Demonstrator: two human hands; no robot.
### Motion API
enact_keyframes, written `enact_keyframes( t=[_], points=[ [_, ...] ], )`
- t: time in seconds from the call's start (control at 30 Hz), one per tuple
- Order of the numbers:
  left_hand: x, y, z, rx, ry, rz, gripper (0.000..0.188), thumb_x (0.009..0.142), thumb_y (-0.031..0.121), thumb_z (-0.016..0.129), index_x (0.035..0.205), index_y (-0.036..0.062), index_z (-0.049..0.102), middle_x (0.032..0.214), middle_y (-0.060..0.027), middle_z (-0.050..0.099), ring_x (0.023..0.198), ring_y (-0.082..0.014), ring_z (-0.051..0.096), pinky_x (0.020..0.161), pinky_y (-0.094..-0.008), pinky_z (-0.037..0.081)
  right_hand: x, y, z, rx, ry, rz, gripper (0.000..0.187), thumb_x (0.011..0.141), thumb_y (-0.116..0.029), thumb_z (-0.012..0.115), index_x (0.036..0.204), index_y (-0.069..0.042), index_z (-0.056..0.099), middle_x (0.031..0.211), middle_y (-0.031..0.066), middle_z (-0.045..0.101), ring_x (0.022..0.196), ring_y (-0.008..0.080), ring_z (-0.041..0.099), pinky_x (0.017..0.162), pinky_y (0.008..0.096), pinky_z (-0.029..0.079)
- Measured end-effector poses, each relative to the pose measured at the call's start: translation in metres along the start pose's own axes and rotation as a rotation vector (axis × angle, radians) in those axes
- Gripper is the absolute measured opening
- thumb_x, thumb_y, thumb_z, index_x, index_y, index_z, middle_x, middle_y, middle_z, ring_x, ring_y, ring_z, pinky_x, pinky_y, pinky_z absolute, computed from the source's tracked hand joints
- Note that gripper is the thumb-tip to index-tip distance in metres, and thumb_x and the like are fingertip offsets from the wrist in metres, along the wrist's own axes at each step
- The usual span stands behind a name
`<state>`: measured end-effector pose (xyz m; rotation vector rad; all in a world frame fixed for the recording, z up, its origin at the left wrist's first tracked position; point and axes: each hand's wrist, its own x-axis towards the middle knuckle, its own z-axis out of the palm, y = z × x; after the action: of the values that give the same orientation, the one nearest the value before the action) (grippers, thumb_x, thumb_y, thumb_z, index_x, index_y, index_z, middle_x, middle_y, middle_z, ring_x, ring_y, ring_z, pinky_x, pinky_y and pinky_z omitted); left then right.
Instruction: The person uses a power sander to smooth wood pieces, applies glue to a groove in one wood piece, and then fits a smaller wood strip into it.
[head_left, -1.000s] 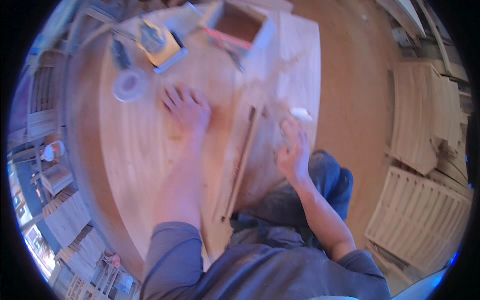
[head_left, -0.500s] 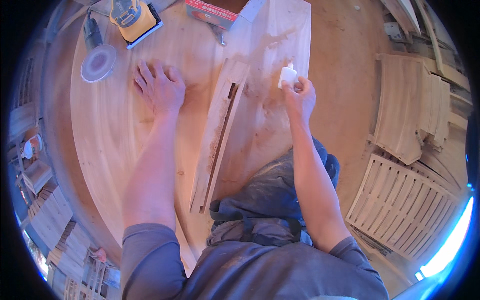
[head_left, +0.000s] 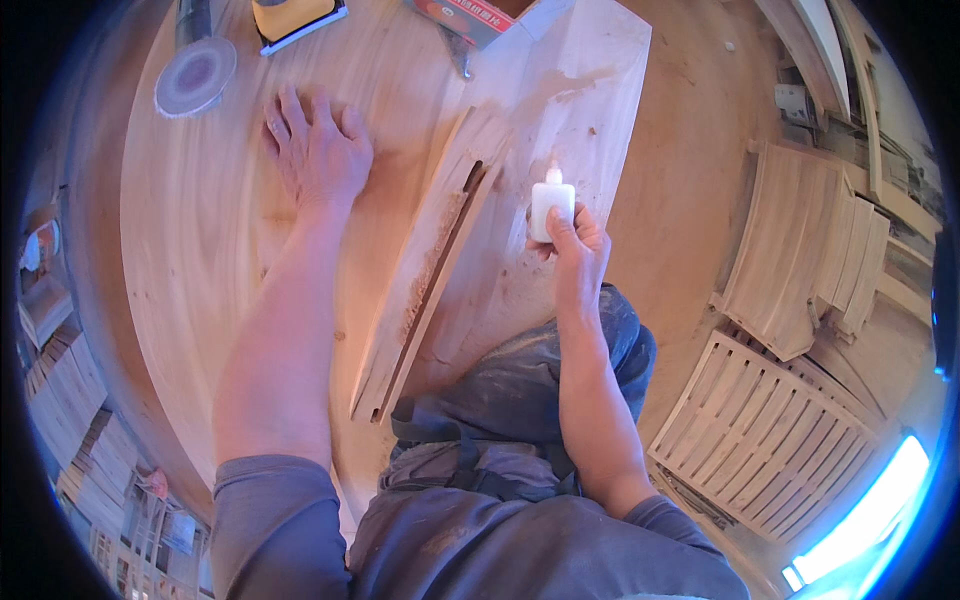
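Observation:
In my right hand (head_left: pixel 577 245) is a small white squeeze bottle (head_left: pixel 551 205) with a narrow nozzle, held upright above the right part of the wooden tabletop (head_left: pixel 230 250). The thumb lies across its front and the fingers wrap behind it. My left hand (head_left: pixel 318 150) rests flat on the tabletop with its fingers spread, holding nothing. Between my two arms lies a slotted wooden bar (head_left: pixel 432 265), slanting away from me. Sawdust covers part of its upper face, and a long groove with slots runs along its right side.
Beyond my left hand are a tool with a round sanding disc (head_left: pixel 196 78) and a yellow power sander (head_left: pixel 290 18). An open red and white box (head_left: pixel 475 18) stands at the far edge. Wooden panels (head_left: pixel 790 250) and a slatted wooden frame (head_left: pixel 760 430) lie to the right.
My right hand has drawn the bottle nearer and leftward, turning it upright with the nozzle plainly showing. My left hand stays flat on the wood. The whole view has shifted slightly.

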<state>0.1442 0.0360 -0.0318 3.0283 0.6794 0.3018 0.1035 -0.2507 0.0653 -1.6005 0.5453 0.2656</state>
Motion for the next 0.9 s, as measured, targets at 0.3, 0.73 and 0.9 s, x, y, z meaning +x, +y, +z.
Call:
enact_keyframes(
  t=[0.3, 0.73, 0.9],
  points=[
    [0.001, 0.004, 0.005, -0.041, 0.002, -0.003, 0.057, 0.102, 0.044, 0.05, 0.146, 0.009, 0.056, 0.162, -0.0195, 0.037, 0.152, -0.0393, 0.028, 0.125, -0.0552, 0.022, -0.012, -0.01, 0.011, -0.325, -0.002, -0.117, 0.026, 0.097, -0.025, 0.068, 0.094, 0.001, 0.071, 0.079, 0.0032, 0.065, 0.071, 0.0095, 0.056, 0.061, 0.0292, 0.046],
    [0.0, 0.006, 0.001, -0.045, -0.033, -0.021, 0.058, 0.102, 0.045, 0.048, 0.148, 0.009, 0.055, 0.164, -0.0198, 0.034, 0.154, -0.0397, 0.026, 0.126, -0.0551, 0.019, -0.01, -0.025, 0.026, -0.479, 0.031, -0.236, 0.026, 0.092, -0.023, 0.07, 0.091, 0.003, 0.071, 0.074, 0.0053, 0.066, 0.068, 0.0106, 0.058, 0.061, 0.0324, 0.047],
    [0.0, 0.005, 0.002, -0.06, -0.021, -0.017, 0.057, 0.102, 0.045, 0.049, 0.146, 0.0093, 0.056, 0.164, -0.0198, 0.034, 0.154, -0.0396, 0.026, 0.126, -0.0549, 0.019, -0.007, -0.026, 0.026, -0.473, 0.041, -0.249, 0.027, 0.092, -0.023, 0.07, 0.09, 0.003, 0.071, 0.071, 0.0064, 0.065, 0.066, 0.0114, 0.058, 0.06, 0.0331, 0.047]
  ],
)
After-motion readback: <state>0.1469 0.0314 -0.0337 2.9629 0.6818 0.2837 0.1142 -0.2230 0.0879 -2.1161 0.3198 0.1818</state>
